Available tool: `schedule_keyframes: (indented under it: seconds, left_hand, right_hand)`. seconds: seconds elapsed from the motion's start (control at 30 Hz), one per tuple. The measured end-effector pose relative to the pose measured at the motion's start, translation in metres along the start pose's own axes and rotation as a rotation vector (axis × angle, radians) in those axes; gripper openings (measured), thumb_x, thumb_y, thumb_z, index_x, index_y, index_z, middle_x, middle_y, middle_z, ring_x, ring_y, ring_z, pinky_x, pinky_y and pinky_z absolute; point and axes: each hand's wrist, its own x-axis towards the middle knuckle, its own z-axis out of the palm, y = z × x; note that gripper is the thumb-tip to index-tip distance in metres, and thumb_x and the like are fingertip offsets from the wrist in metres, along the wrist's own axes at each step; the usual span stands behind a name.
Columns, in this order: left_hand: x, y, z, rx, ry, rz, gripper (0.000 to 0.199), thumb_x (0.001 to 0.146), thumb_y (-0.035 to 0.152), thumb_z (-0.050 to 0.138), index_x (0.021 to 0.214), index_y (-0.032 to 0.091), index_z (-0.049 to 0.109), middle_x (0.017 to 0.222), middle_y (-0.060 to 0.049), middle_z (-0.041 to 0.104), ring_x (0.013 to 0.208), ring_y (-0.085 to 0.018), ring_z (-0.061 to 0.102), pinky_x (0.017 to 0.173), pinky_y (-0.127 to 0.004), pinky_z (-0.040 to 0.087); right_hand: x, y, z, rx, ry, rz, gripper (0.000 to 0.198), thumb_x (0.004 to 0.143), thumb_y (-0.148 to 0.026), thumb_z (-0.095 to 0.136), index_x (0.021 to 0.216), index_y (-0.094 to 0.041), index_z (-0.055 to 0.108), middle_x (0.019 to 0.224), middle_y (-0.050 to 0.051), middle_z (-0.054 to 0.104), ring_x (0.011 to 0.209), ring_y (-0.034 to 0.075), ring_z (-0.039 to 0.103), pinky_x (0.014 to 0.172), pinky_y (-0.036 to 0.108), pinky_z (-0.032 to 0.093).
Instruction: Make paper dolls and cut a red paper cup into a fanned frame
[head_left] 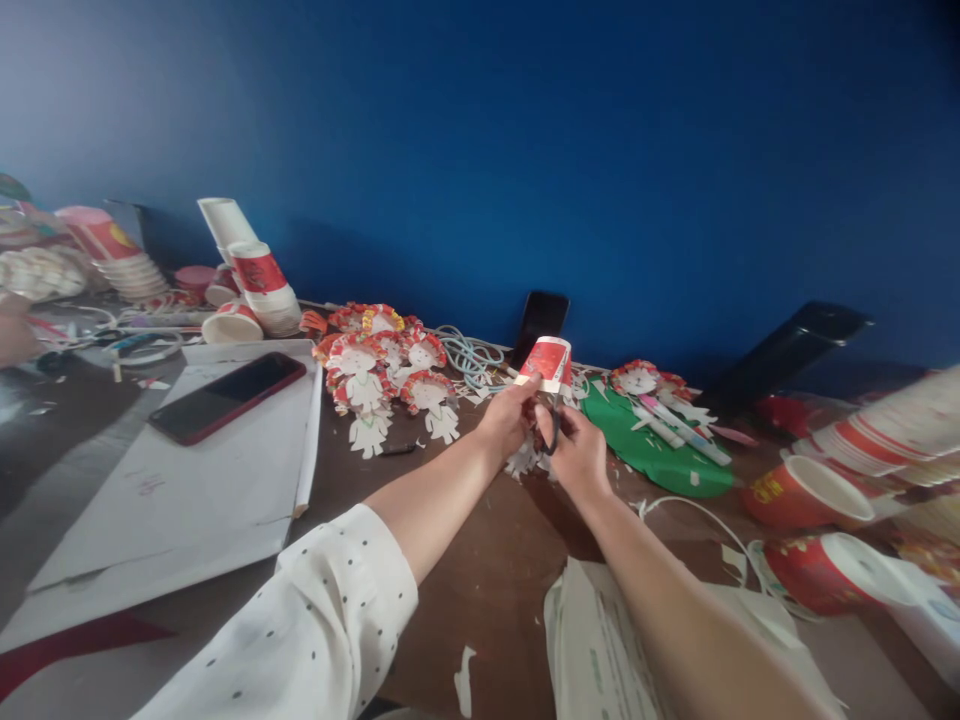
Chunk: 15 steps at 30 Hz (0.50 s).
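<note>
A red and white paper cup (546,360) is held up near the middle of the table by my left hand (508,415), whose fingers close round its lower left side. My right hand (579,450) grips a pair of scissors (555,425) by the dark handles. The scissor blades point upward against the cup's right side; how far they cut into it I cannot tell. White paper scraps lie beneath both hands. To the left is a cluster of cut-out paper figures (367,385) with red ruffled edges.
A phone (229,398) lies on a white paper stack (172,500) at left. Another phone (538,325) leans at the wall. Markers (682,430) rest on a green sheet (660,465). Paper cups (259,285) stand back left; more red cups (810,490) lie right. A cable (705,510) curls nearby.
</note>
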Motion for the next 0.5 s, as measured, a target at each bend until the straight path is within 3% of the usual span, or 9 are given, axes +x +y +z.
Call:
schedule_keyframes:
  seconds: [0.27,0.5]
  left_hand:
    - [-0.0010,0.0024,0.0041,-0.019,0.069,0.048,0.036,0.074,0.036,0.070,0.055,0.017,0.047,0.041,0.004,0.046,0.035,-0.007,0.043,0.041,-0.020,0.035]
    - [-0.0014,0.0017,0.0025,0.001,0.058,0.035,0.037,0.075,0.039,0.070,0.056,0.017,0.046,0.041,0.004,0.046,0.033,-0.007,0.043,0.040,-0.020,0.034]
  right_hand:
    - [0.0002,-0.0001,-0.0017,-0.015,-0.013,-0.015,0.038,0.078,-0.054,0.060,0.071,-0.016,0.064,0.061,0.002,0.062,0.058,0.015,0.054,0.056,0.024,0.040]
    - [-0.0004,0.0006,-0.0010,0.000,-0.021,-0.030,0.038,0.080,-0.053,0.059,0.075,-0.016,0.066,0.058,0.001,0.061,0.055,0.015,0.053,0.054,0.024,0.041]
